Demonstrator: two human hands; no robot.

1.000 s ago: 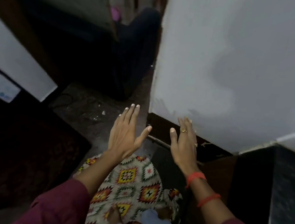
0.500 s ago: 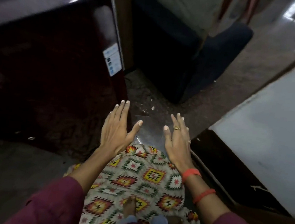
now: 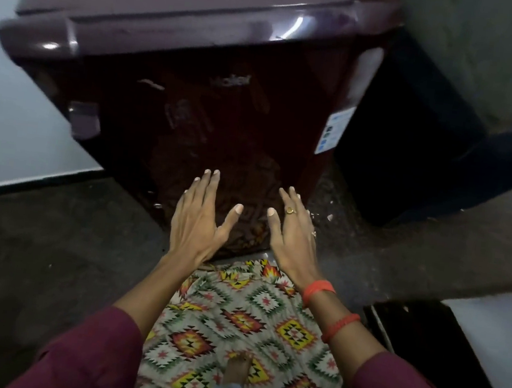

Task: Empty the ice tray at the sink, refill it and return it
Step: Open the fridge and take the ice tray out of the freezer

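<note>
Dim floor (image 3: 50, 250), maroon fridge (image 3: 194, 107), logo (image 3: 231, 81) blurred, left hand (image 3: 195, 222), right hand (image 3: 293, 236) both spread, empty

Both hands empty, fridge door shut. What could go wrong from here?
1. The person stands close to the fridge; its door could swing into the garment or a bare foot.
2. Loose white bits lie on the floor by the fridge's right corner; a foot could land on them.
3. The left hand and right hand hover low, far from what looks like the handle; a hasty reach may give a poor grip.
</note>
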